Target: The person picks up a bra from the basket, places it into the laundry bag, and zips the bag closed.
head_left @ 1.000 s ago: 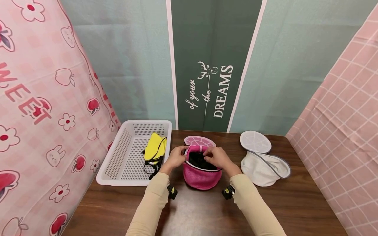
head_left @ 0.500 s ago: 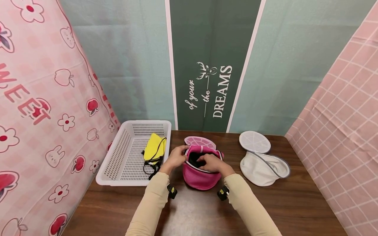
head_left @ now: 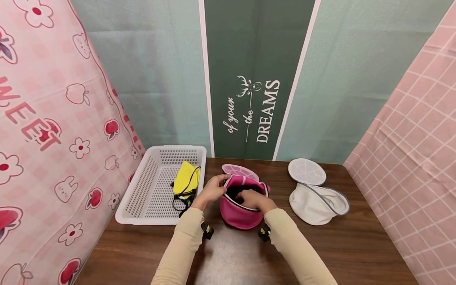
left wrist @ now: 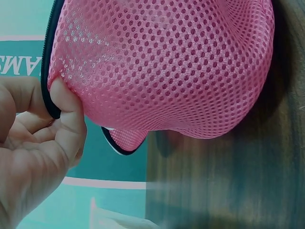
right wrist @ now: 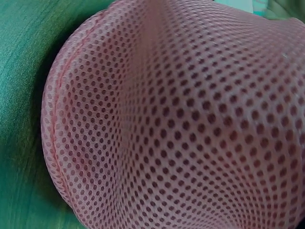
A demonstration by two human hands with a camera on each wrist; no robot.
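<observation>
A pink mesh laundry bag with a black zip and white trim stands on the table, its mouth unzipped. My left hand pinches the left side of its rim; the left wrist view shows thumb and fingers on the zip edge of the mesh. Reaching over the near rim, my right hand is down in the bag's mouth, next to dark cloth inside. Its fingertips are mostly hidden, and I cannot tell whether they grip the cloth. Only the bag's mesh side fills the right wrist view. The bag's round lid leans back behind it.
On the left stands a white perforated basket with a folded yellow cloth and tangled black straps in it. At the right, a white mesh bag lies unzipped, its round lid flipped back. Curtains rise behind the wooden table.
My right hand has moved left and deeper into the pink bag, from its right rim to inside the mouth. My left hand keeps its pinch on the rim.
</observation>
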